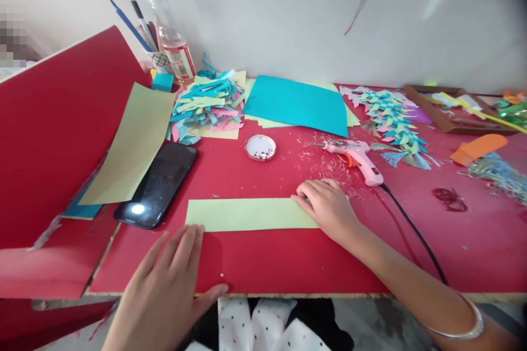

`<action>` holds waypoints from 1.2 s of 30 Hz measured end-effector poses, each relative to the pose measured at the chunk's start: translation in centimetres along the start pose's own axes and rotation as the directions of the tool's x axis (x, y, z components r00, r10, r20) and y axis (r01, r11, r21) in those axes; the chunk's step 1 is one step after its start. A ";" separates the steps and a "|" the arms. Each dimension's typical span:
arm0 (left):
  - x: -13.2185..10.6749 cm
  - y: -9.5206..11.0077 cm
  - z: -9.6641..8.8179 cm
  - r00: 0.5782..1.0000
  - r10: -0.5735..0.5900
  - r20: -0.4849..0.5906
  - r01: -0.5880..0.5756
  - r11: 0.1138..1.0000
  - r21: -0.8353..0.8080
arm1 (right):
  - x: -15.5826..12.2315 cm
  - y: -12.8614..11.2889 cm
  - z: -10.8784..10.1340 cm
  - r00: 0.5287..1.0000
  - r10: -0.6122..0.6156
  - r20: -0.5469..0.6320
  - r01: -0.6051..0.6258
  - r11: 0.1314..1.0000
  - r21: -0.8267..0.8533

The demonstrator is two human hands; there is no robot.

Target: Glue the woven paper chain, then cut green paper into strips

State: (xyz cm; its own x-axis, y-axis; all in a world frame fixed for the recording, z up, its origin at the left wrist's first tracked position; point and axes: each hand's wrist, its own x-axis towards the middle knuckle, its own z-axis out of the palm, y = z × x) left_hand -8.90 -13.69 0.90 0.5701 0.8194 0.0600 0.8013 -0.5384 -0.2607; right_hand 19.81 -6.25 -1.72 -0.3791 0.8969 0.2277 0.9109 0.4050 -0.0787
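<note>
Pale green paper strip (247, 215), flat on counter (263, 263). Left hand (164, 279): thumb spread wide, fingertips at strip's near left corner. Right hand (327, 205): fingers curled over right end, cannot tell whether pinching. Beyond: white lid (261, 147), pink glue gun (362, 158).

Free passage separates paper strip (242, 214) and lid (261, 147) (phone (173, 175), glue gun (360, 154) block either end).
</note>
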 end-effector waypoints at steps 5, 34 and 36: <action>1.0 -0.8 -0.4 0.999 0.021 -0.029 -0.020 1.000 0.014 | 0.0 -0.1 -0.1 1.000 0.001 -0.005 -0.001 1.000 0.014; 4.9 2.5 0.3 0.985 0.171 0.032 -0.148 0.917 -0.371 | -0.1 -0.8 -0.8 0.996 -0.057 -0.073 0.043 0.983 -0.177; 4.9 2.5 0.3 0.985 0.169 0.034 -0.145 0.919 -0.366 | -0.7 -1.8 -1.6 0.982 -0.148 -0.118 0.121 0.970 -0.210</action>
State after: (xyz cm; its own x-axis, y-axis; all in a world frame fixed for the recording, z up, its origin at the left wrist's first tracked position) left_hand -4.15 -11.00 0.22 0.6908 0.7229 -0.0179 0.7203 -0.6857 0.1049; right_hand 18.70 -7.89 -0.21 -0.4883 0.7996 0.3496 0.8718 0.4647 0.1549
